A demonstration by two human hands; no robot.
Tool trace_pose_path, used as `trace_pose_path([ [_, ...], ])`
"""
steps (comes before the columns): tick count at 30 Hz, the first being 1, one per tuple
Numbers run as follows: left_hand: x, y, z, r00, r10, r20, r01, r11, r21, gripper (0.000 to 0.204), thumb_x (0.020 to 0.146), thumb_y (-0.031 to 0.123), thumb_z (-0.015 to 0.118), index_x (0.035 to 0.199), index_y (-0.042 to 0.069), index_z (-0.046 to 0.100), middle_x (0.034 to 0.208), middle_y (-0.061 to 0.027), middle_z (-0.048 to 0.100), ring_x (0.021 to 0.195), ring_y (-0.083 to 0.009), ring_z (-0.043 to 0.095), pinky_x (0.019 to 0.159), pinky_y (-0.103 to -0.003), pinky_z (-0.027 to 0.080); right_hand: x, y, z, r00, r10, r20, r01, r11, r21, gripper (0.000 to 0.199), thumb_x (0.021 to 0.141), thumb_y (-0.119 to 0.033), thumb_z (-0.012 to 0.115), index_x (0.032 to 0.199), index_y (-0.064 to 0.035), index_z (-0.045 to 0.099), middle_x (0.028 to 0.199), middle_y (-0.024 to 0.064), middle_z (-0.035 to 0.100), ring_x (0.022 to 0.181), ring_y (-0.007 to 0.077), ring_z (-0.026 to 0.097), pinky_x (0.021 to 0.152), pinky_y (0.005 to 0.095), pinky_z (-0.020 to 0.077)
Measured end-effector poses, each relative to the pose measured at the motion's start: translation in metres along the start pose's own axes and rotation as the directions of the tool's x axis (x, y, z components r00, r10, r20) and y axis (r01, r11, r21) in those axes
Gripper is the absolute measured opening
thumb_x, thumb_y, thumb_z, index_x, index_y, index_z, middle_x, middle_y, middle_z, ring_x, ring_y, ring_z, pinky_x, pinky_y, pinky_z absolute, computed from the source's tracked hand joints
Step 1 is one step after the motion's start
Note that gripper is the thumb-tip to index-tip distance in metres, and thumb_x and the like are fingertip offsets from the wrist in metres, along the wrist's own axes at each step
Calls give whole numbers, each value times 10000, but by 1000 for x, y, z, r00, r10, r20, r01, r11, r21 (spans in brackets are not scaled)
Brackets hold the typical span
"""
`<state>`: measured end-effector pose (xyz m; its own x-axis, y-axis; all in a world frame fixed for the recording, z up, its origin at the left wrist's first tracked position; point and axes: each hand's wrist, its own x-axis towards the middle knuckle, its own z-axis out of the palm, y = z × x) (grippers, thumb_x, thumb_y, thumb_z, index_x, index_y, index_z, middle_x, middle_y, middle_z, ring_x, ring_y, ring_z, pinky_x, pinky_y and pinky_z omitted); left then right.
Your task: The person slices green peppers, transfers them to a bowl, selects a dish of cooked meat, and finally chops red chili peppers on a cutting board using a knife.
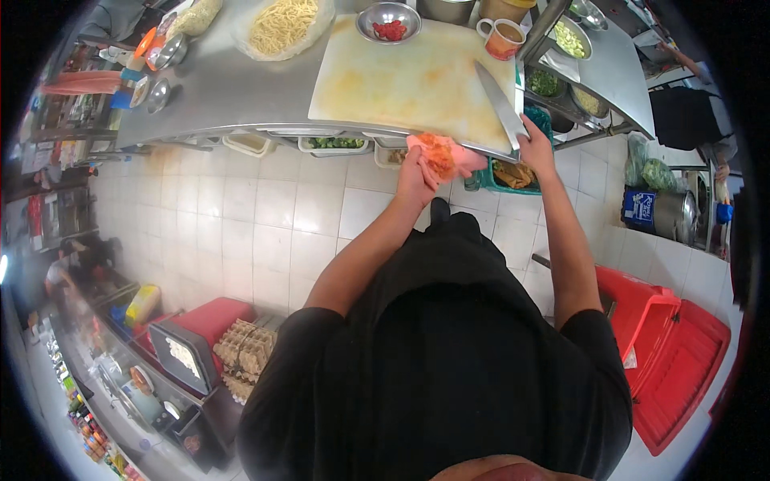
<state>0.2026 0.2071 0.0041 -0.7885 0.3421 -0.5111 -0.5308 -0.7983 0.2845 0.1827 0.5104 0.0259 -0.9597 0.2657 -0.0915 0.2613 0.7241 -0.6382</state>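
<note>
My left hand [416,178] is closed around a bunched pink cloth [467,159] with orange stains, just off the front edge of the white cutting board [393,88]. A large knife [498,98] slants across the board's right side, tip pointing away from me. Its handle is in the closed grip of my right hand [536,151]. Yellowish stains mark the board. At its far edge sits a metal bowl [365,24] with chopped red pieces. An orange and white mug [503,42] of brown liquid stands at the far right corner.
Left of the board is a bag of pale noodles [282,28] on the steel counter [216,84]. Below the counter are a tub of greens [335,144] and a teal crate [517,191]. A red plastic chair [642,305] is behind me on the right; egg trays [245,349] are behind left.
</note>
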Motion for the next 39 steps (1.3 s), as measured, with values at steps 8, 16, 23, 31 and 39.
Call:
trace_pose_path([
  [8,-35,39,-27,994,98,54,-98,995,-9,474,1084,378,269,1417,89,443,1428,-135,526,1329,-325,506,1119,-493,410,13,-44,29,942,-244,231,275,955,-110,568,916,-338,660,1447,-186,528,1215,248,662,1125,421,639,961,447,510],
  [16,-46,75,-65,957,265,118,-269,963,11,461,1072,357,263,1403,92,443,1413,-146,515,1314,-333,507,1030,-561,475,11,-59,44,922,-237,307,310,926,-215,535,925,-391,636,1435,-261,538,1157,251,675,1067,425,658,934,457,528],
  [23,-38,84,-73,961,275,-5,-275,961,-37,508,1081,389,268,1463,77,391,1471,-151,483,1370,-329,472,1128,-499,407,90,-39,4,993,-95,68,103,985,-136,550,921,-339,677,1443,-240,536,1103,252,692,1034,422,676,919,444,534],
  [31,-37,87,-83,952,303,-51,-306,949,-74,497,1086,387,258,1457,97,414,1465,-136,494,1357,-331,481,1125,-495,406,66,-62,22,910,-317,267,373,908,-192,501,936,-368,661,1420,-284,561,1067,215,713,990,406,693,862,430,557],
  [39,-39,88,-70,947,304,-101,-312,948,-67,503,1086,393,236,1464,111,410,1476,-125,482,1376,-327,457,1135,-500,392,74,-46,20,936,-201,290,273,933,-236,505,943,-396,616,1428,-279,542,1109,215,700,1020,427,668,902,485,536],
])
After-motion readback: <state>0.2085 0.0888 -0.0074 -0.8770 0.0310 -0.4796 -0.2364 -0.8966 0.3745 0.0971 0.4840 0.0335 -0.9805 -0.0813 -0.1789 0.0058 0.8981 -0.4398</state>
